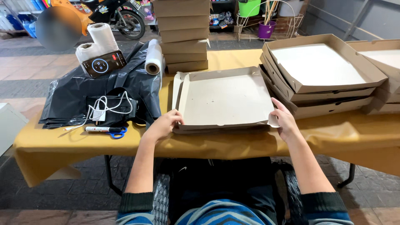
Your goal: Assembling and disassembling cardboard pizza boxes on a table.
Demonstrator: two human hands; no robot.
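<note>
Cardboard box [225, 100], open and shallow, lies near the table [250, 146] edge between my hands. My left hand [163, 125] pinches its near-left corner, fingers closed on the rim; my right hand [285, 121] clasps the near-right corner. Folded boxes [321, 66] stack right, closed ones [183, 35] far, black bags [100, 91] left.

Even, fairly bright artificial light falls from above, so shadows stay soft: a faint one under the near edge of the flat cardboard box [225, 100] and a darker one beneath the table [333, 133]. The white liner of the open box [318, 64] on the right is nearly washed out, and the black plastic sheet [75, 93] shows dull glare. Focus is sharp in the centre; straight lines bow toward the edges, and one round patch at upper left is blurred
</note>
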